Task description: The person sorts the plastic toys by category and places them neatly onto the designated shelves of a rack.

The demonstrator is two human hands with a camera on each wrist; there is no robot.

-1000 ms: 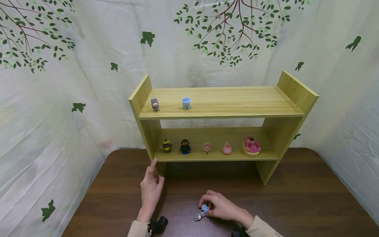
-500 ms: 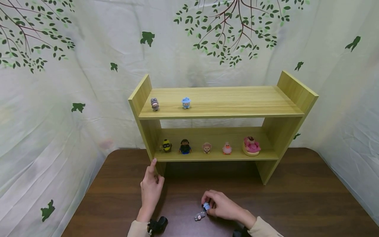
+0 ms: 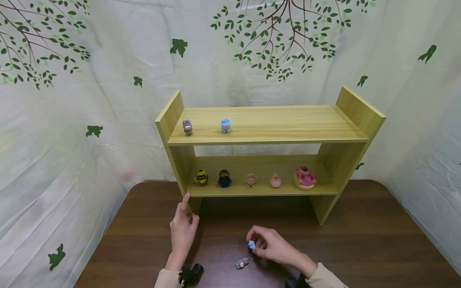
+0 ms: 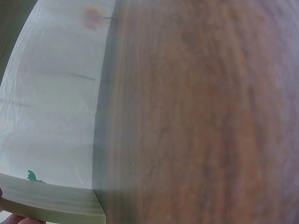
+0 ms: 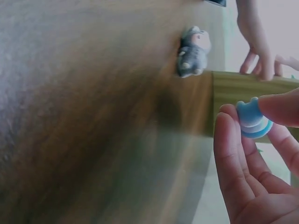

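My right hand (image 3: 275,245) pinches a small blue figurine (image 5: 252,116) between thumb and fingers, above the table. Just left of that hand, a grey figurine (image 3: 242,263) lies on its side on the table; it also shows in the right wrist view. My left hand (image 3: 183,230) grips the lower front of the left side panel of a pale wooden shelf (image 3: 266,195), index finger reaching up to the lower board's corner. In the left wrist view, the fingertips (image 4: 30,221) show at the panel (image 4: 51,200), mostly cut off by the frame.
On the top board stand a grey figurine (image 3: 187,127) and a blue-hatted one (image 3: 225,125). Several more line the lower board, from a yellow-black figurine (image 3: 202,177) to a pink bear (image 3: 305,178). The brown table (image 3: 378,240) meets a leaf-print curtain (image 3: 108,152).
My right hand has drawn the blue figurine up and slightly right, away from the grey one, which stays lying on the table. The left hand keeps its place on the shelf.
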